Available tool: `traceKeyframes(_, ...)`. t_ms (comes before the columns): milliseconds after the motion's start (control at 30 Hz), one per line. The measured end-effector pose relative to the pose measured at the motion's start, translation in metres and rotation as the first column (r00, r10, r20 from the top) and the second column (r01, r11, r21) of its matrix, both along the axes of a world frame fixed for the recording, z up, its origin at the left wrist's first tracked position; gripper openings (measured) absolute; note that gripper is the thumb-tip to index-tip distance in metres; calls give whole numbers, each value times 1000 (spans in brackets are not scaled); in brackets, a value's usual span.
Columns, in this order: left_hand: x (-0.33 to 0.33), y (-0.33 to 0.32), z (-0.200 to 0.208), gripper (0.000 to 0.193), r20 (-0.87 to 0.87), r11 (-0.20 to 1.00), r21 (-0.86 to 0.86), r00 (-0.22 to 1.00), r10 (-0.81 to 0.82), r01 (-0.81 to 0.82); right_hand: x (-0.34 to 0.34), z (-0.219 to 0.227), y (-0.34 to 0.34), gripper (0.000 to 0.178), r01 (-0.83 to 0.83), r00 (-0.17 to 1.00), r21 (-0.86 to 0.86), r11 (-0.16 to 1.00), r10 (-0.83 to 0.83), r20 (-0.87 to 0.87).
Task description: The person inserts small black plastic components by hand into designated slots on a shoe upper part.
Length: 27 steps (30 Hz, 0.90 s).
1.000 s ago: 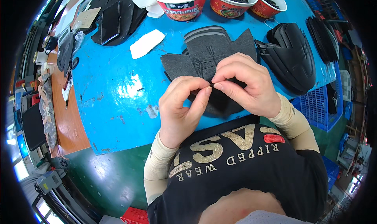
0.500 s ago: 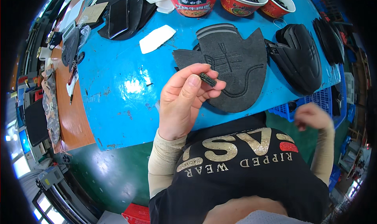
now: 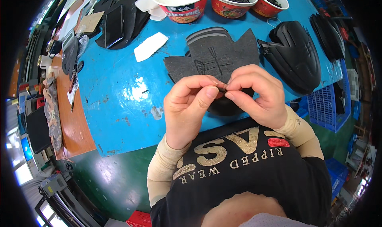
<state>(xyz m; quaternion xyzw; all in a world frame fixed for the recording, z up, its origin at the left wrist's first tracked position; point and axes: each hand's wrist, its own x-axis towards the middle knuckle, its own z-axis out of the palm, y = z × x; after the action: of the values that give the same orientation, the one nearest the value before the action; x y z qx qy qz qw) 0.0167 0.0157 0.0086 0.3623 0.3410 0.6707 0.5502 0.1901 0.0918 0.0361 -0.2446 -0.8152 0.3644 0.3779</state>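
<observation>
My left hand and my right hand meet fingertip to fingertip over the near edge of the table. Between their pinched thumbs and forefingers is a small dark piece, mostly hidden by the fingers. Just beyond them lies a stack of flat dark grey foam-like pieces with stitched or cut lines on top; my hands cover its near part. To its right sits a pile of black padded, curved pieces.
Three paper bowls stand at the back: a large one, then two red ones holding small dark pieces. A white pad and a black phone lie left on the blue table. A blue crate stands at right.
My right hand has come up from beside the table's right edge to my left hand and now pinches at the small dark piece. The left hand has stayed nearly in place.
</observation>
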Motion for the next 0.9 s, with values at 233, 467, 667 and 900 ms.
traceKeyframes(233, 5, -2, -7, 22, -224, 991, 77, 966, 128, -113, -11, -17, 5, 14, -30, 998, 3, 1000, 30, -61)
traceKeyframes(467, 8, 5, -14, 19, -372, 989, 108, 918, 138, -105, 8, -20, 7, 6, -184, 977, -593, 784, 79, -199)
traceKeyframes(667, -11, 14, -10, 23, -832, 911, 407, 386, 399, -64, 12, -13, 55, 7, 2, 982, -77, 997, 12, 186)
traceKeyframes(900, -10, 15, -14, 26, -864, 908, 410, 283, 415, -80, 8, -24, 79, 9, -89, 923, 144, 986, 28, 383)
